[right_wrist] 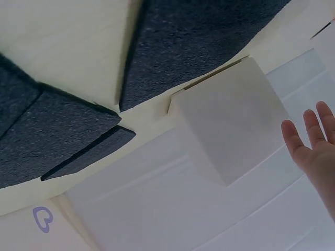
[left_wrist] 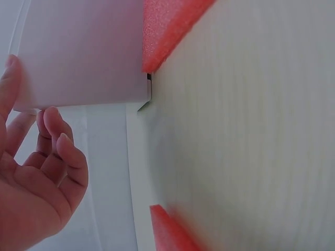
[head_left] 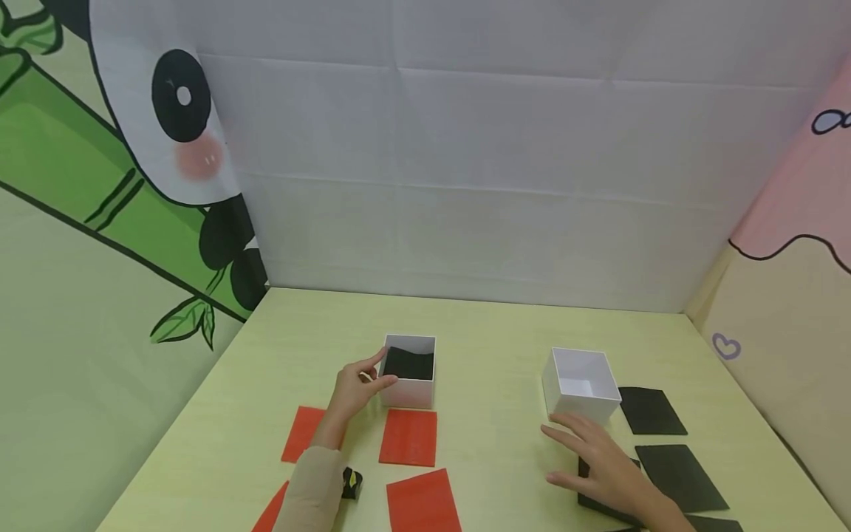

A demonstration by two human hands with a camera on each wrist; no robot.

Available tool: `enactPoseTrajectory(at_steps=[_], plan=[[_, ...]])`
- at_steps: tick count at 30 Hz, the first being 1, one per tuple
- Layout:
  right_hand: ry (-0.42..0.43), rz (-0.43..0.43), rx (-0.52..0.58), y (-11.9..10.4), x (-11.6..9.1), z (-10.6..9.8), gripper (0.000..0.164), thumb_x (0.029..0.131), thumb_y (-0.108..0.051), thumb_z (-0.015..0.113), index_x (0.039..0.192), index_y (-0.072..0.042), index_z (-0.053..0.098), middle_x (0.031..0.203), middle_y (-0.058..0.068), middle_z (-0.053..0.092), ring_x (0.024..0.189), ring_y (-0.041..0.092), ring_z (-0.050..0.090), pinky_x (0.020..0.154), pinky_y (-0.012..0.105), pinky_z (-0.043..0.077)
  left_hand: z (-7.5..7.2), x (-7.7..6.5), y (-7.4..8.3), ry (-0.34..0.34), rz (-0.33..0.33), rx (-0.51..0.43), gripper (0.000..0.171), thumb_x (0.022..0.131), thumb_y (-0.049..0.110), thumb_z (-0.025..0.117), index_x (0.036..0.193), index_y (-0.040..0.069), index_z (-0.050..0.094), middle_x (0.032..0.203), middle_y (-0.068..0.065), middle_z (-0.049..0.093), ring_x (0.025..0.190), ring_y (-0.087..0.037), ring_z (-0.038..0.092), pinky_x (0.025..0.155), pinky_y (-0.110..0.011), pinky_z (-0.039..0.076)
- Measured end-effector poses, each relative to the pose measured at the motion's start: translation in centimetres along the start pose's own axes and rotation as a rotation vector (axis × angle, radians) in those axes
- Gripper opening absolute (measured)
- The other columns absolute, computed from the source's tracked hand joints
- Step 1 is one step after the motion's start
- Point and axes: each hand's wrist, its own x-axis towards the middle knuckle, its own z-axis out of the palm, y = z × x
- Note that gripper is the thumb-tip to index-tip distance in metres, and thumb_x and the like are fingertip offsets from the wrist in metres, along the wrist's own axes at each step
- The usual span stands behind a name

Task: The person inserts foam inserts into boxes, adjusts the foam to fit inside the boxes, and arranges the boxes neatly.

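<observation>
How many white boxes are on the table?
2. One white box is at the person's left hand, with black foam inside. The other white box sits just beyond the right hand. I see no others.

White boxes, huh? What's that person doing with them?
The person's left hand holds the left white box by its near left corner, and a black piece is inside. The right hand is open, close to the right white box, where nothing shows inside. Red pieces lie on the table near the left box, and more black pieces lie near the right one.
</observation>
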Motion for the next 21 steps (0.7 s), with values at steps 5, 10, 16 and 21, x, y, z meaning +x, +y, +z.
enactPoseTrajectory(at_steps=[5,10,16,21], plan=[[0.006,-0.006,-0.005,0.7,-1.1,-0.1,0.06,0.069,-0.041,0.073,0.121,-0.017,0.056,0.119,0.008,0.051,0.109,0.023,0.044,0.092,0.021,0.017,0.1,0.1,-0.2,0.001,0.001,0.0,0.061,0.069,0.022,0.076,0.125,0.012,0.054,0.07,-0.003,0.046,0.055,-0.014,0.037,0.047,-0.022,0.029],[-0.019,0.039,-0.06,1.1,-2.3,-0.3,0.061,0.066,-0.044,0.074,0.116,-0.012,0.06,0.118,0.007,0.053,0.107,0.02,0.046,0.088,0.028,0.029,0.3,0.1,-0.3,0.005,0.002,0.009,0.06,0.069,0.022,0.076,0.125,0.012,0.054,0.07,-0.003,0.047,0.057,-0.015,0.038,0.047,-0.022,0.03],[-0.04,0.077,-0.089,1.7,-3.6,-0.5,0.064,0.062,-0.042,0.077,0.114,-0.009,0.061,0.114,0.005,0.055,0.105,0.019,0.047,0.079,0.032,0.042,0.3,0.0,-0.1,0.005,-0.009,0.013,0.06,0.07,0.021,0.076,0.125,0.012,0.054,0.07,-0.003,0.047,0.057,-0.015,0.038,0.047,-0.022,0.03],[-0.07,0.094,-0.092,2.5,-4.6,-0.4,0.062,0.065,-0.044,0.074,0.114,-0.008,0.061,0.112,0.005,0.054,0.101,0.02,0.049,0.079,0.029,0.041,0.3,-0.1,0.4,0.007,-0.007,0.013,0.06,0.07,0.019,0.076,0.125,0.01,0.053,0.07,-0.004,0.046,0.057,-0.016,0.038,0.047,-0.022,0.029]])
